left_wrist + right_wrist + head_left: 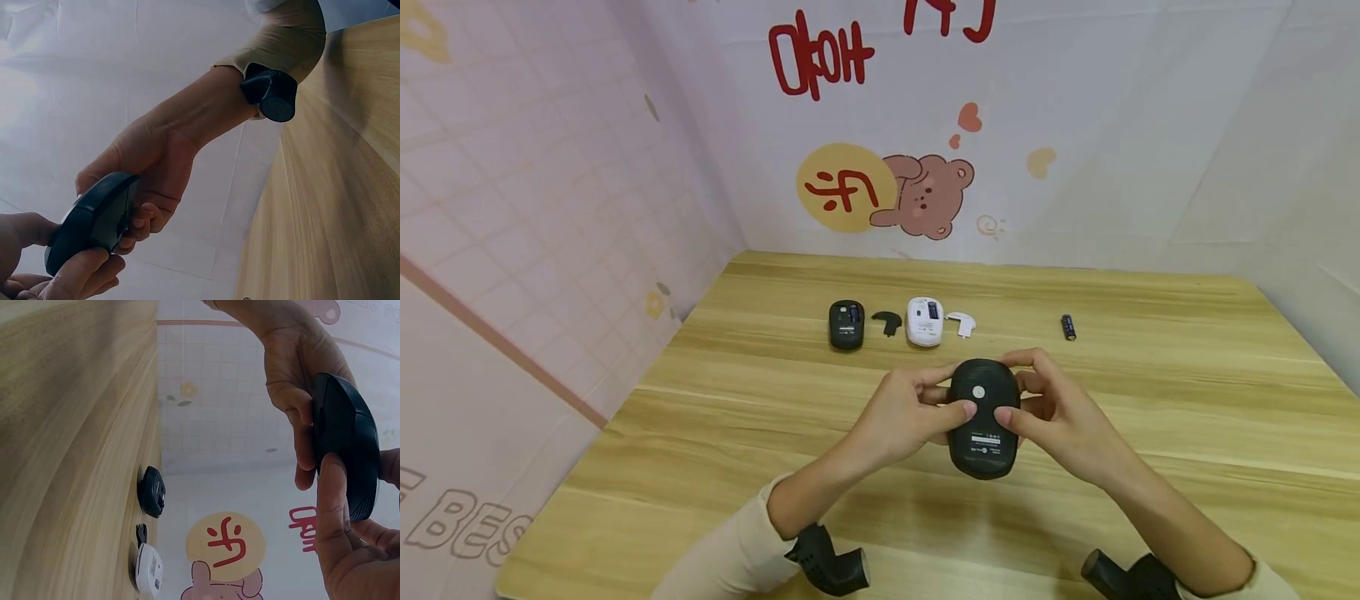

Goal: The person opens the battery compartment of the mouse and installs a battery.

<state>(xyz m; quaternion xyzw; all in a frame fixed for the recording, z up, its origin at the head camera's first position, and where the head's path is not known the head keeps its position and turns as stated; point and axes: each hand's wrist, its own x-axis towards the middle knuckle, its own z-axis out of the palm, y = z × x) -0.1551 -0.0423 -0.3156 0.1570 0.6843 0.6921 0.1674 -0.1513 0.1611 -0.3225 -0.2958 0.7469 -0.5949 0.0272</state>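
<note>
A black computer mouse [985, 454] is held above the table with its underside, label and round sensor spot facing up. My left hand [898, 417] grips its left side, thumb on the underside and fingers beneath. On the other side my right hand [1063, 421] grips it the same way, its thumb pressing near the middle. The right wrist view shows the mouse [350, 444] edge-on between both hands. Further back lie a second black mouse [847, 333], a black battery cover [888, 322], a white mouse [924, 332] and a white battery cover [962, 323].
A single dark battery [1068, 327] lies at the right rear of the wooden table [715, 417]. Both mice at the back lie upside down, with a battery showing in each. A printed white cloth wall [1075, 217] rises behind the table's far edge.
</note>
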